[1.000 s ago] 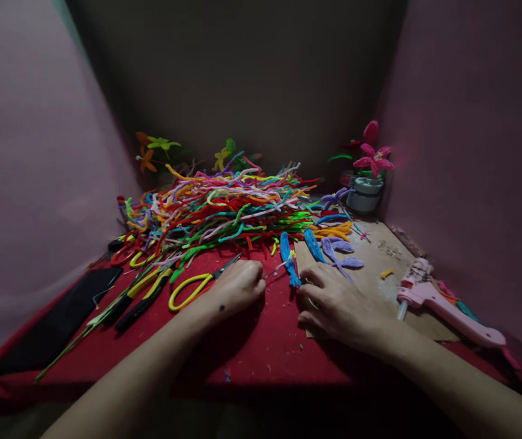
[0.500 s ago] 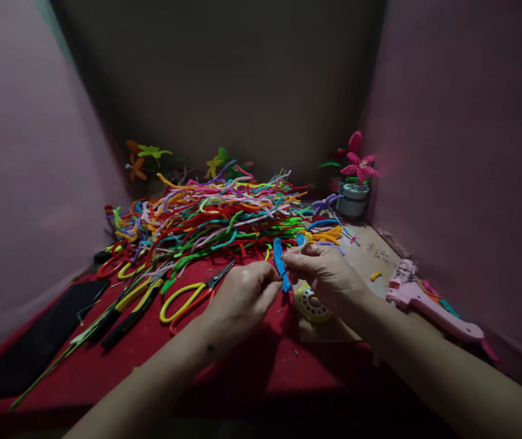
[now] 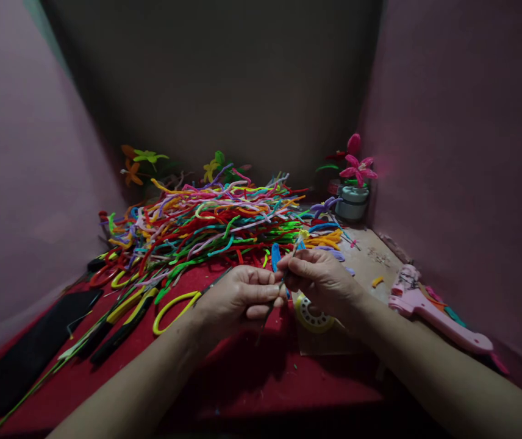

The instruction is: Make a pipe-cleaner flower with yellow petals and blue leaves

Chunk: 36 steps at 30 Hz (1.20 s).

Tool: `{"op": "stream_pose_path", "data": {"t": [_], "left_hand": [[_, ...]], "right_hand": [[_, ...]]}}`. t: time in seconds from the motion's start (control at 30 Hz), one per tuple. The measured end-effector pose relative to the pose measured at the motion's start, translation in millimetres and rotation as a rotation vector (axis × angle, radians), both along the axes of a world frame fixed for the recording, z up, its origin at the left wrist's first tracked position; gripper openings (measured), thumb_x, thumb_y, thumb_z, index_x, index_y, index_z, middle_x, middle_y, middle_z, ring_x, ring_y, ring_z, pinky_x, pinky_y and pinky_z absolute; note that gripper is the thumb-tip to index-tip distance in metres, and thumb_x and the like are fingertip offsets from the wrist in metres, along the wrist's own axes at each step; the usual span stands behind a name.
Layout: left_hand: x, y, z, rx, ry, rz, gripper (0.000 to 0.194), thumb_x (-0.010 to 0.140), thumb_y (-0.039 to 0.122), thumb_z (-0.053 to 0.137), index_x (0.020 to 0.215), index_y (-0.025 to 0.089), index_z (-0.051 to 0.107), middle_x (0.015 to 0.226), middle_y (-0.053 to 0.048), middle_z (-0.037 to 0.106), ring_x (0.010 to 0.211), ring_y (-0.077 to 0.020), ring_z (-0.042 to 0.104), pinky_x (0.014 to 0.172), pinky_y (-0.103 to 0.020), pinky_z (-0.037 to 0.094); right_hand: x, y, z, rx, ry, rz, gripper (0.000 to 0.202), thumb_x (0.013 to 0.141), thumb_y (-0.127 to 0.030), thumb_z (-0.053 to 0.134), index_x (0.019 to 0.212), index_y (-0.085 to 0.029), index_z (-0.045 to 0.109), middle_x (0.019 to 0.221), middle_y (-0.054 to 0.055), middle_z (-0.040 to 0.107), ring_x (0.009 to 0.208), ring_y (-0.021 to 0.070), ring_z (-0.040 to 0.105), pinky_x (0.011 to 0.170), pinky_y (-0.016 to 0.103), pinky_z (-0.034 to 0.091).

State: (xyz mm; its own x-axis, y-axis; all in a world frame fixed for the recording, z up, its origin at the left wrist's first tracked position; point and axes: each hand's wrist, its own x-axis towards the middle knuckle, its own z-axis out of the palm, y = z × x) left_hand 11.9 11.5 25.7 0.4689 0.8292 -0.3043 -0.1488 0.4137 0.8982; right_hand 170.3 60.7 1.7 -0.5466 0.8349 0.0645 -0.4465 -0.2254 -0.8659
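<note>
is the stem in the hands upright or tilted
Tilted: the thin stem slants across the view, yellow tip at upper right, lower end at lower left.

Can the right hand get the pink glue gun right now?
Probably yes, but it looks busy: the right hand is pinching a thin stem. The pink glue gun lies out to its right, and nothing seems to block the way.

A pale mauve left wall [image 3: 18, 158] and a darker mauve right wall [image 3: 462, 158] flank the red-cloth-covered desk [image 3: 329, 384]. Behind it stands a dark grey wall [image 3: 215, 79]; the light is dim.
</note>
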Motion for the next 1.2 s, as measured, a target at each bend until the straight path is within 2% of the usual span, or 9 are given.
{"op": "stream_pose_path", "data": {"t": [0.13,0.3,0.47,0.6,0.77,0.87,1.0,1.2], "left_hand": [[2,2,-9.8,0.126,0.131,0.042,0.017,0.071,0.027,0.065,0.07,0.011,0.059,0.058,0.003,0.051,0.036,-0.0004,0.032,0.036,-0.016,0.02],[2,4,-18.2,0.226,0.289,0.076,0.024,0.068,0.031,0.067,0.06,0.014,0.052,0.043,0.007,0.042,0.034,-0.0028,0.03,0.036,-0.018,0.017],[2,5,-16.3,0.224,0.368,0.111,0.024,0.067,0.032,0.066,0.06,0.015,0.051,0.041,0.008,0.038,0.035,-0.0033,0.027,0.037,-0.019,0.017],[4,3,-11.8,0.272,0.453,0.117,0.022,0.067,0.029,0.065,0.059,0.015,0.05,0.045,0.008,0.039,0.04,-0.0039,0.03,0.041,-0.019,0.021],[5,2,-10.9,0.318,0.508,0.132,0.022,0.067,0.027,0.064,0.059,0.015,0.048,0.047,0.007,0.039,0.044,-0.0047,0.03,0.043,-0.02,0.021],[6,1,-11.6,0.35,0.524,0.108,0.021,0.066,0.024,0.063,0.056,0.015,0.047,0.048,0.007,0.039,0.046,-0.0052,0.031,0.045,-0.02,0.023],[8,1,-13.7,0.442,0.552,0.122,0.018,0.067,0.021,0.061,0.056,0.015,0.048,0.052,0.006,0.043,0.05,-0.0066,0.036,0.049,-0.021,0.028],[10,-2,-21.9,0.633,0.683,0.188,0.02,0.072,0.02,0.057,0.056,0.015,0.046,0.054,0.006,0.043,0.052,-0.007,0.037,0.051,-0.02,0.03]], "right_hand": [[2,-2,-4.5,0.005,-0.05,-0.081,0.015,0.061,-0.026,0.074,0.059,-0.014,0.066,0.055,0.0,0.062,0.048,0.0066,0.049,0.048,0.021,0.034],[2,-3,-9.1,0.071,-0.098,-0.089,0.019,0.066,-0.026,0.072,0.055,-0.013,0.063,0.05,-0.003,0.056,0.046,0.0053,0.044,0.048,0.021,0.031],[4,-1,-9.9,0.059,-0.044,-0.12,0.016,0.069,-0.03,0.071,0.077,-0.016,0.07,0.063,-0.001,0.062,0.046,0.005,0.044,0.046,0.021,0.029],[5,-1,-7.3,0.076,-0.057,-0.152,0.014,0.068,-0.029,0.071,0.067,-0.015,0.07,0.052,-0.003,0.054,0.045,0.0042,0.039,0.045,0.021,0.026],[4,-3,-5.8,0.055,-0.034,-0.148,0.018,0.069,-0.033,0.07,0.077,-0.017,0.071,0.066,0.001,0.065,0.047,0.0055,0.048,0.047,0.02,0.033],[5,-2,-7.8,0.058,-0.046,-0.149,0.019,0.071,-0.034,0.069,0.072,-0.015,0.07,0.062,0.002,0.065,0.045,0.0052,0.049,0.045,0.019,0.033],[5,-1,-9.9,-0.01,-0.031,-0.127,0.019,0.069,-0.033,0.07,0.069,-0.015,0.069,0.061,0.002,0.066,0.044,0.0049,0.05,0.043,0.017,0.033],[4,-4,-7.9,-0.062,0.007,-0.141,0.021,0.066,-0.033,0.072,0.065,-0.013,0.067,0.054,0.001,0.064,0.04,0.0039,0.049,0.039,0.015,0.031]]}}
